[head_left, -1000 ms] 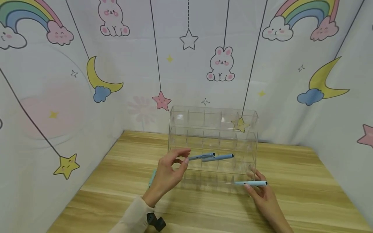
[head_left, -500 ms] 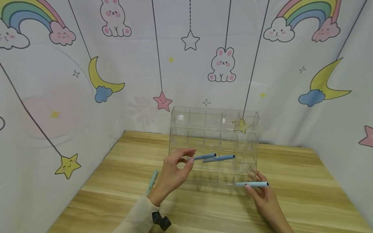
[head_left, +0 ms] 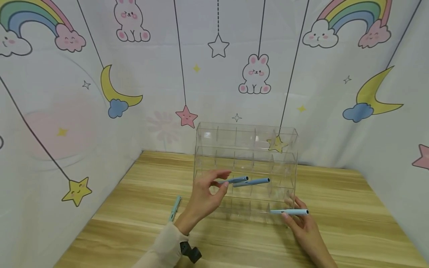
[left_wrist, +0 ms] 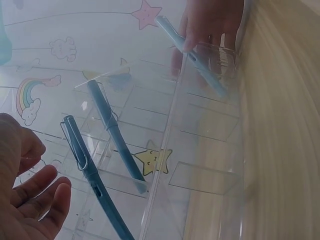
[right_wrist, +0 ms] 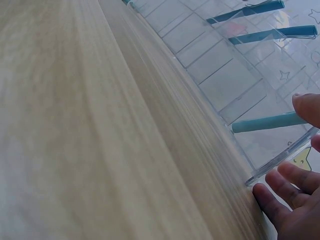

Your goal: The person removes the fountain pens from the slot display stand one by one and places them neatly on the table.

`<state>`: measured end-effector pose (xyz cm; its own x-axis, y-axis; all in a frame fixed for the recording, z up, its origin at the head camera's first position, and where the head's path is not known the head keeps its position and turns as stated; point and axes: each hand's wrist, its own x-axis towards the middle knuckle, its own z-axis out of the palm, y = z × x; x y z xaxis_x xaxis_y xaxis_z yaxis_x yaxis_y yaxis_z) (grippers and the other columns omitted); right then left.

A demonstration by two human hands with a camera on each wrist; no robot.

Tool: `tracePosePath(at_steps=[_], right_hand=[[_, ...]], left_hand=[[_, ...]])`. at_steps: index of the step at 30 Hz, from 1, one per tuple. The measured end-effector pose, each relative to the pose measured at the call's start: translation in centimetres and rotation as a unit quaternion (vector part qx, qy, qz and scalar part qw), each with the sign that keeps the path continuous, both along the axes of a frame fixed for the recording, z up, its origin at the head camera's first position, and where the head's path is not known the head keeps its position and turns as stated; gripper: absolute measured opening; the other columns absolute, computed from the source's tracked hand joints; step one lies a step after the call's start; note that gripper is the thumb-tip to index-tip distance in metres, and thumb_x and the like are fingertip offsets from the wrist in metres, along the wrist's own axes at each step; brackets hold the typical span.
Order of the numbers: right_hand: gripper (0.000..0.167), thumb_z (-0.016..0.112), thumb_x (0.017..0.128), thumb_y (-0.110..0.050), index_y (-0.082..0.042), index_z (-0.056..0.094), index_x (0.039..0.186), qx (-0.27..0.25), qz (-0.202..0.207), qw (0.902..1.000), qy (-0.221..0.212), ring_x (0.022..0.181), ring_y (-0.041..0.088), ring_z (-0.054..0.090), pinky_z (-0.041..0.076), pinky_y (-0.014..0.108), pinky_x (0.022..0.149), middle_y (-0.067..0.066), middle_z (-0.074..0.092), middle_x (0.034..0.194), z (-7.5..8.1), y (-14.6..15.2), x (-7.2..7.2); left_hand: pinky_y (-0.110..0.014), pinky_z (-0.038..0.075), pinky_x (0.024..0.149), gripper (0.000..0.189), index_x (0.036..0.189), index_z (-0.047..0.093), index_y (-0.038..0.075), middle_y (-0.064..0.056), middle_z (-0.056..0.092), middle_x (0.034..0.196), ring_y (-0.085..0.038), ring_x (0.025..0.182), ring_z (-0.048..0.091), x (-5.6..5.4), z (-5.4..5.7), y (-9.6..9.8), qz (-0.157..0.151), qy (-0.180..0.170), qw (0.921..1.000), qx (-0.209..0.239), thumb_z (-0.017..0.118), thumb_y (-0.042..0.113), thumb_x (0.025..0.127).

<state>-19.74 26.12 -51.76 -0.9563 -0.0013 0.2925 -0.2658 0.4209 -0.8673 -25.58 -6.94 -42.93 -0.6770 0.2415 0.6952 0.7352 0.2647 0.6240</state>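
A clear acrylic rack (head_left: pixel 246 149) with stepped compartments stands on the table. Two blue pens with wire clips, one (left_wrist: pixel 92 172) nearer the left hand and another (left_wrist: pixel 117 135) beside it, lie slanted across its middle tier. My left hand (head_left: pixel 204 197) hovers at the nearer pen, overlapping it in the head view; the left wrist view shows a gap between its loosely bent fingers and the pen. My right hand (head_left: pixel 306 229) grips the rack's lower right side, fingers behind and thumb in front. That thumb overlaps a pale blue pen (head_left: pixel 296 211) in the bottom tier.
A mint-green pen (head_left: pixel 175 208) lies on the wood-patterned table (head_left: pixel 134 230), left of the rack. White curtains (head_left: pixel 214 85) printed with bunnies, stars and moons hang behind and at both sides. A black device (head_left: pixel 190 252) is strapped at the left wrist.
My left hand has shifted right along the nearer blue pen, which stays in place. More of the mint-green pen shows on the table. The right hand keeps its hold on the rack.
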Motion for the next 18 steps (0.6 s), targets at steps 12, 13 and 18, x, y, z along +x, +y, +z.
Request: tracePosePath(at_steps=[12,13,18], right_hand=[[0.070,0.065,0.109,-0.023,-0.008,0.030,0.168,0.016,-0.007,0.9995,-0.026,0.149,0.027,0.054,0.040,0.004,0.101,0.026,0.040,0.169,0.1,0.1,-0.2],[0.070,0.065,0.109,-0.022,-0.008,0.031,0.168,0.014,-0.007,0.9997,-0.021,0.148,0.016,0.055,0.040,0.004,0.101,0.026,0.042,0.168,0.1,0.1,-0.1],[0.068,0.066,0.108,-0.017,-0.007,0.033,0.167,0.002,-0.003,1.0000,-0.003,0.131,-0.026,0.037,0.041,0.002,0.101,0.025,0.050,0.162,-0.1,0.0,0.0]], left_hand=[[-0.030,0.067,0.079,0.034,0.135,0.072,0.013,-0.008,0.076,0.131,-0.035,0.116,0.073,0.0,0.0,0.9,-0.013,-0.050,0.9986,-0.007,0.070,0.006,0.102],[-0.030,0.067,0.079,0.034,0.135,0.072,0.013,-0.008,0.076,0.131,-0.035,0.116,0.073,0.0,-0.1,1.0,-0.013,-0.052,0.9985,-0.008,0.070,0.006,0.102],[-0.029,0.066,0.080,0.035,0.136,0.072,0.014,-0.007,0.076,0.132,-0.029,0.117,0.073,0.0,-0.1,1.1,-0.014,-0.058,0.9982,-0.012,0.070,0.006,0.102]])
